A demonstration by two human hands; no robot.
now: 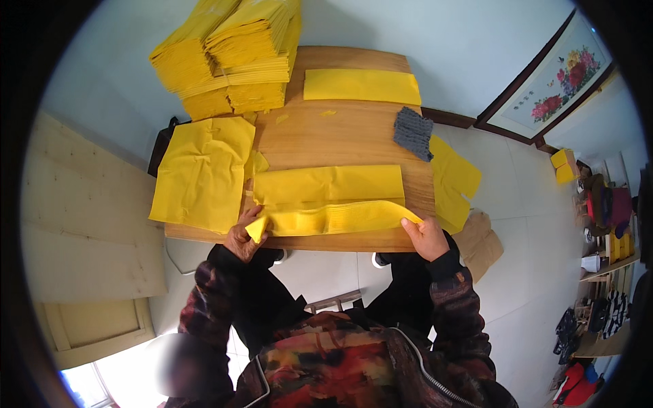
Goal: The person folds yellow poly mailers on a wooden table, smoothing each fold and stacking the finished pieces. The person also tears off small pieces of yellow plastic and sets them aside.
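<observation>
We have both hands on one long yellow paper strip (333, 219) at the near edge of the counter (340, 136). Our left hand (243, 234) closes its grip on the strip's left end, pinching a folded corner that sticks up between thumb and fingers. Our right hand (427, 236) presses down on the right end, fingertips on the paper; we cannot tell whether the fingers actually clamp it. The strip lies flat along the front edge, partly folded lengthwise, with its upper flap (330, 185) spread just behind it.

Further out we count one more folded yellow strip (362, 86) lying across the far side of the counter, well apart from ours. One large flat yellow sheet (203, 171) hangs over the left edge, and one yellow sheet (452, 182) droops off the right edge. One grey cloth pad (413, 132) sits near that right edge. At the far left corner several tall stacks of folded yellow paper (231, 58) stand pressed together; we make out about four
</observation>
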